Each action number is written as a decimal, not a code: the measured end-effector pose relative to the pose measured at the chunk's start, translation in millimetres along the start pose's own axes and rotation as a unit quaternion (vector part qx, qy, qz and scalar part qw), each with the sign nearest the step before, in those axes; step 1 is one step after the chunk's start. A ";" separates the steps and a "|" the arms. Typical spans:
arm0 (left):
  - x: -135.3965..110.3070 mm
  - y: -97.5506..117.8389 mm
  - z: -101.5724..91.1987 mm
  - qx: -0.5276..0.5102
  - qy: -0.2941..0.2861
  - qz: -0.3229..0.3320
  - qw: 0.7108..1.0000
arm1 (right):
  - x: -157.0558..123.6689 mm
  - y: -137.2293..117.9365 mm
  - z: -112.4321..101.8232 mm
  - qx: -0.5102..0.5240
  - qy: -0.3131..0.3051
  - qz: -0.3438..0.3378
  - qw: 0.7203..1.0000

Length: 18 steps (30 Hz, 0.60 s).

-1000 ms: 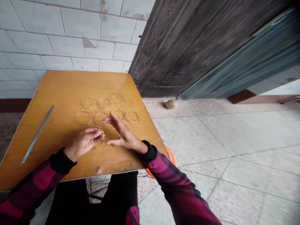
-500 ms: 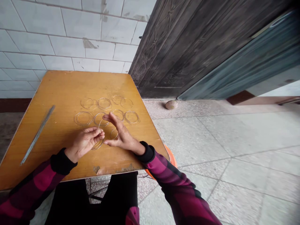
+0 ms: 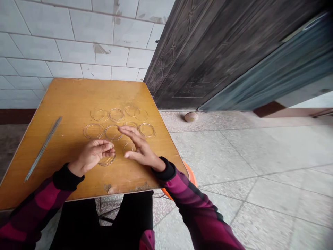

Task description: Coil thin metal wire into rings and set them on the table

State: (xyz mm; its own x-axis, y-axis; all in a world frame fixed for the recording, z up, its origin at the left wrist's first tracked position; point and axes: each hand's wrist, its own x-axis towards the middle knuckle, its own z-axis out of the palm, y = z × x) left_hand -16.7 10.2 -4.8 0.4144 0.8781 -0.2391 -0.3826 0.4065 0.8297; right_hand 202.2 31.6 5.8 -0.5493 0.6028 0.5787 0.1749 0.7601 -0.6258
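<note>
My left hand (image 3: pixel 95 152) is closed in a pinch on a thin metal wire (image 3: pixel 112 138), which sticks up from between thumb and fingertips. Facing it, my right hand (image 3: pixel 140 146) is open, its thumb and fingers spread apart; whether its fingertips touch the wire's upper end I cannot tell. Below my left hand lies a ring of wire (image 3: pixel 107 163), partly hidden. Another wire ring (image 3: pixel 127 149) is half covered by my right hand. Farther up lie several more rings, such as a looped wire ring (image 3: pixel 93 131) and one at the right (image 3: pixel 147 130).
The rings rest on a wooden table (image 3: pixel 70 104) with a chipped front edge. A bundle of straight wires (image 3: pixel 43 149) lies at its left. An orange stool (image 3: pixel 191 175) shows beside the right edge. A tiled wall (image 3: pixel 78 52) and a dark door (image 3: pixel 187 76) stand behind.
My right hand has moved a little to the right, away from my left hand. My left hand has shifted slightly left, keeping its pinch on the wire.
</note>
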 end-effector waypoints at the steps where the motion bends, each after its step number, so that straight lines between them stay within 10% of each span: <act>1: -0.8 2.1 -0.1 0.029 -0.007 0.007 1.000 | 0.0 -1.8 -0.9 -0.007 0.015 0.002 1.000; 11: -3.3 5.4 6.1 0.179 0.003 0.129 0.975 | -7.0 -21.7 11.1 -0.047 0.116 0.004 0.992; 18: -6.7 2.6 8.9 0.386 0.033 0.277 0.879 | -7.3 -13.8 27.9 0.108 0.076 0.128 0.983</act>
State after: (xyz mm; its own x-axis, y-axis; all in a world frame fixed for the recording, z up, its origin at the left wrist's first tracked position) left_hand -13.1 3.1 3.5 0.2831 0.9103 0.3019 0.1744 -0.3584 0.9171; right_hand 181.0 10.0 -4.4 -0.3789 0.8092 0.4490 0.1049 0.5196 -0.8479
